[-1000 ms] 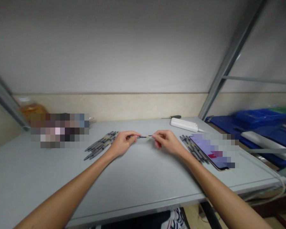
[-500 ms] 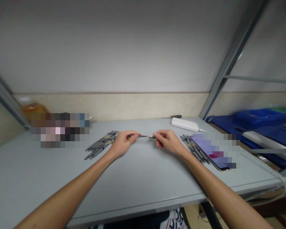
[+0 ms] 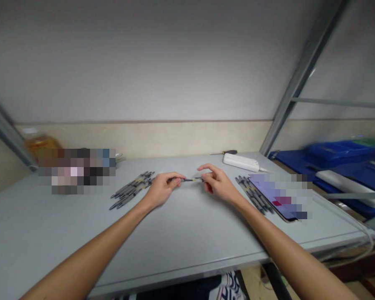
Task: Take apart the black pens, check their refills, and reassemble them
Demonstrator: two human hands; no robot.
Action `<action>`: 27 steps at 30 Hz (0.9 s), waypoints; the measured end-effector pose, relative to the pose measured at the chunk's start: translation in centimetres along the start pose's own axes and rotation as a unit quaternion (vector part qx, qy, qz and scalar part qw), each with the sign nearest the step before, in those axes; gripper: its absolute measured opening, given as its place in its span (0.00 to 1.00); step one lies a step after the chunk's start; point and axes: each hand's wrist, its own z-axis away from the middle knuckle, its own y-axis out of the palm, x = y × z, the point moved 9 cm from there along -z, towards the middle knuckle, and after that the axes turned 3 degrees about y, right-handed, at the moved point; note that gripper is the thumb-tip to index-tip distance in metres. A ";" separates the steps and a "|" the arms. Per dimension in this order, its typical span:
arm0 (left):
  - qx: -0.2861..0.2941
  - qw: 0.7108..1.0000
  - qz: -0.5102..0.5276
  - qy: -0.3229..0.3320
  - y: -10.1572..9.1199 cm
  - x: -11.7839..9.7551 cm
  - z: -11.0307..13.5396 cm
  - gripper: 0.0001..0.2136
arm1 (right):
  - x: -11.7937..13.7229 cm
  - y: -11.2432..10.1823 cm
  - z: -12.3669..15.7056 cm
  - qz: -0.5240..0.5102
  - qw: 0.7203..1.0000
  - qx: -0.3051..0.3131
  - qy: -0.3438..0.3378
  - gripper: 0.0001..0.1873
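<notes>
A slim grey pen [image 3: 190, 180] with a yellowish band is held level above the desk, between my two hands. My left hand [image 3: 161, 189] is closed, pinching the pen's left end between thumb and fingers. At the other end, my right hand [image 3: 219, 184] grips the pen with thumb and bent fingers while its index finger is raised off it. The pen's right tip is partly hidden by those fingers. Beside my left hand lies a group of similar grey pens [image 3: 133, 188]. Another group of pens [image 3: 255, 196] lies to the right of my right hand.
A phone or tablet [image 3: 270, 195] with a lit screen lies beside the right pens. Behind it are a white power strip [image 3: 241, 162] with a cable and a screwdriver [image 3: 230, 152]. Blurred-out items and an amber bottle [image 3: 42, 142] stand at left. A metal post [image 3: 287, 96] rises at right.
My right index finger has lifted and stretched out away from the pen. My left hand keeps its pinch, and the pen stays nearly in place.
</notes>
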 end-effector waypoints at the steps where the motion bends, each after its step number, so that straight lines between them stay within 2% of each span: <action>1: 0.001 1.000 0.001 0.003 0.1 0.0 0.0 0.13 | -0.3 0.1 0.0 -0.019 1.000 0.008 0.018 0.15; 3: -0.004 1.000 0.002 0.002 0.0 0.0 0.0 0.13 | -0.5 0.2 0.1 -0.051 0.998 0.021 0.042 0.17; 5: -0.013 1.000 0.001 -0.003 -0.3 0.2 -0.1 0.14 | -0.1 0.3 0.1 -0.048 0.998 0.023 0.031 0.18; 9: -0.006 1.000 -0.005 -0.019 -0.5 0.8 -0.3 0.14 | 1.3 -0.1 0.2 0.095 0.994 -0.017 -0.046 0.13; 11: 0.012 1.000 -0.017 -0.023 -0.2 0.9 -0.2 0.15 | 1.5 -0.1 0.2 0.154 0.986 -0.028 -0.057 0.11; 14: 0.030 0.999 -0.045 -0.004 0.3 0.4 0.0 0.14 | 0.8 0.0 0.2 0.173 0.984 -0.012 -0.028 0.16; 17: 0.032 0.996 -0.074 0.025 0.5 -0.6 0.1 0.12 | -0.2 0.3 0.2 0.129 0.991 0.029 0.022 0.19; 19: 0.030 0.996 -0.086 0.017 0.3 -0.8 0.1 0.12 | -0.4 0.5 0.2 0.114 0.992 0.045 0.028 0.21; 21: 0.032 0.995 -0.097 0.003 0.1 -0.7 0.0 0.13 | 0.3 0.2 0.2 0.149 0.988 0.017 -0.019 0.19; 24: 0.041 0.993 -0.107 -0.009 0.0 -0.5 -0.1 0.13 | 2.0 -0.1 0.4 0.235 0.963 -0.043 -0.126 0.16; 27: 0.053 0.993 -0.103 -0.017 0.1 -0.3 0.0 0.13 | 2.6 0.4 0.7 0.268 0.948 -0.037 -0.169 0.13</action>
